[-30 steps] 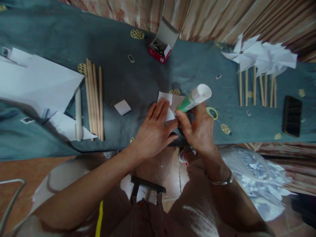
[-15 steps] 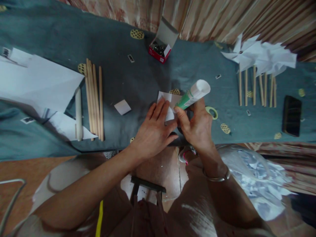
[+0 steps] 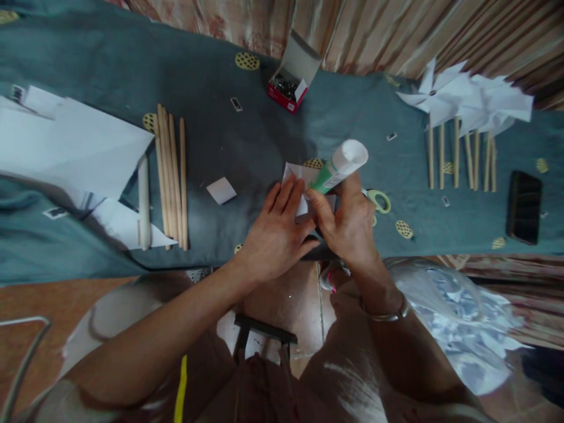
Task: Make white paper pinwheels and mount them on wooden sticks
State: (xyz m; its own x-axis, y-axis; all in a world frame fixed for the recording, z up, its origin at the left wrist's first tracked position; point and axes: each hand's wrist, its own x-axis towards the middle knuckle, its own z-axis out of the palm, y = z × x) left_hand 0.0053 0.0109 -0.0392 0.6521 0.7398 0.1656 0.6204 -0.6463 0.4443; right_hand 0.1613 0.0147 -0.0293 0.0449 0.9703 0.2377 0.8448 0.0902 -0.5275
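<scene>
With its fingers stretched out, my left hand (image 3: 282, 226) lies flat on a small piece of white paper (image 3: 302, 170) at the middle of the cloth. My right hand (image 3: 346, 220) is wrapped round a green and white glue stick (image 3: 337, 167). The glue stick is tilted, its lower end down at the paper and its white end up; the tip against the paper is hidden by my fingers. Just right of that hand lie scissors (image 3: 379, 201) with pale green handles, partly covered by it. A small white paper square (image 3: 221, 191) rests to the left of my left hand.
Wooden sticks (image 3: 171, 182) and large white paper sheets (image 3: 79, 141) lie at the left, with a white tube (image 3: 144, 202). A red box (image 3: 286, 91) of small dark items stands open at the back. Paper pinwheels (image 3: 476, 103) and a phone (image 3: 524, 207) lie right. A plastic bag (image 3: 458, 317) sits below.
My right hand has moved the glue stick slightly left across the paper, and more of the scissors shows. My left hand stays on the paper. The whole view has shifted a little.
</scene>
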